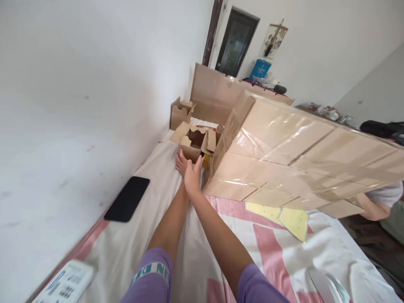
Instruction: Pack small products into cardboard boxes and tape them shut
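A small cardboard box (190, 152) with raised, wavy-edged flaps stands on the bed against larger cardboard. My left hand (181, 163) is at its near left corner, fingers against the cardboard. At the near right corner is my right hand (193, 174), thumb and forefinger apart, the other fingers partly hidden. The two wrists nearly touch, and the box sits between my hands. A bit of something yellow (206, 160) shows just right of the box. A similar small box (180, 114) stands behind it by the wall.
A large taped cardboard structure (268, 155) rises on the right, with another person's arm (372, 207) at its far end. A black phone-like slab (128, 199) lies left by the wall (78, 105). Yellow card pieces (295, 221) and a white box (65, 282) rest on the striped sheet (271, 252).
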The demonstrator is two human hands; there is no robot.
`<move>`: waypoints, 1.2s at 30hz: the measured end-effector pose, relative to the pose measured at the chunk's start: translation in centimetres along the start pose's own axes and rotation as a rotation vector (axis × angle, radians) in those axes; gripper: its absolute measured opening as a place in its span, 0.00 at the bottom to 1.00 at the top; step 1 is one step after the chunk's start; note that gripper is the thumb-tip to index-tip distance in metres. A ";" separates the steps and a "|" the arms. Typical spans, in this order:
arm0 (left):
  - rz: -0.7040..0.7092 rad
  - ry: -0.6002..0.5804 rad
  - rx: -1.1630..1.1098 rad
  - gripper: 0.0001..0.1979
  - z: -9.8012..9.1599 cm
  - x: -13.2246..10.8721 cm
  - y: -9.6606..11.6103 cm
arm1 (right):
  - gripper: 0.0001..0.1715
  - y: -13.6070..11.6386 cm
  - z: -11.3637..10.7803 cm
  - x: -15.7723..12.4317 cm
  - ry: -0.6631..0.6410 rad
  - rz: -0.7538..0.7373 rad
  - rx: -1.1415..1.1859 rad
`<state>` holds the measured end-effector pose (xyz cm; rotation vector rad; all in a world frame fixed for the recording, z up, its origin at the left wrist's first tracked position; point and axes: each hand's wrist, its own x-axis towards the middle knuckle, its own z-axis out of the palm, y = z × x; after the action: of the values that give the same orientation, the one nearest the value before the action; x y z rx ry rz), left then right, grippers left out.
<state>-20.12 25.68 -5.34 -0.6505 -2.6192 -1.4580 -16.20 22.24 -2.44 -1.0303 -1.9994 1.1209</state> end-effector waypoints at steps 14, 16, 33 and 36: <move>-0.065 0.178 -0.070 0.51 1.3 2.4 -2.9 | 0.45 0.6 1.7 4.4 0.391 -0.028 0.044; -0.072 0.158 -0.080 0.51 1.5 2.5 -2.9 | 0.44 0.7 1.4 5.1 0.358 0.002 -0.004; -0.018 0.193 -0.276 0.60 0.4 4.0 -4.3 | 0.31 3.0 1.2 6.8 0.297 -0.040 0.125; -0.001 0.265 -0.408 0.57 0.6 4.6 -5.3 | 0.30 2.9 1.3 6.6 0.318 -0.089 0.024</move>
<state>-26.30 25.28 -8.67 -0.4432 -2.1443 -1.9493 -19.61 28.38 -4.65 -1.0257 -1.7561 0.8710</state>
